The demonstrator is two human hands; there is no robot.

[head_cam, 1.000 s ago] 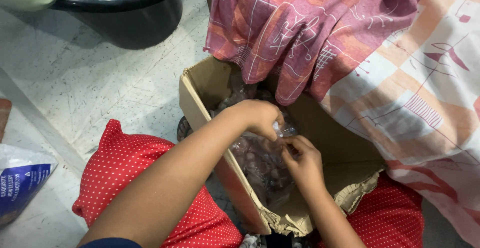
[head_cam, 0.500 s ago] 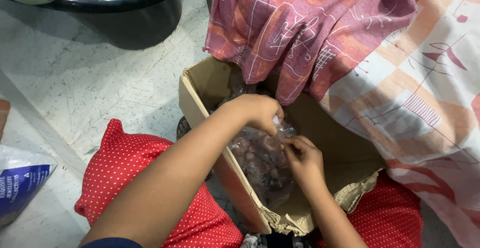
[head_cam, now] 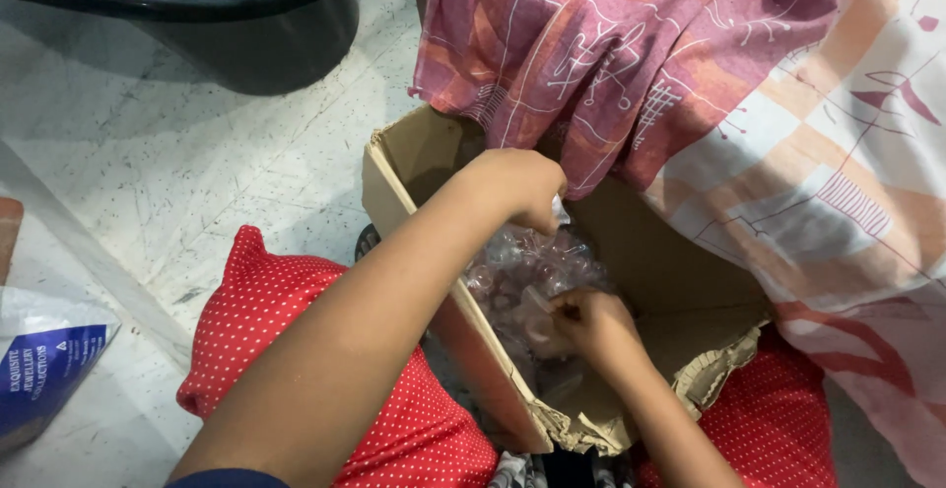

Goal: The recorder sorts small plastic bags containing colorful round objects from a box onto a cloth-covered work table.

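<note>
Plastic bag (head_cam: 532,271), right hand (head_cam: 591,325) lower now

Inside the open brown cardboard box (head_cam: 414,168), the left hand (head_cam: 517,187) has drawn slightly up and back from a second ago, its fingers pinching the top of the crinkled clear plastic bag of small pale pieces (head_cam: 527,271). The right hand (head_cam: 589,325) has slid lower along the bag's side, closing on a fold nearer the box's torn front edge.
</note>
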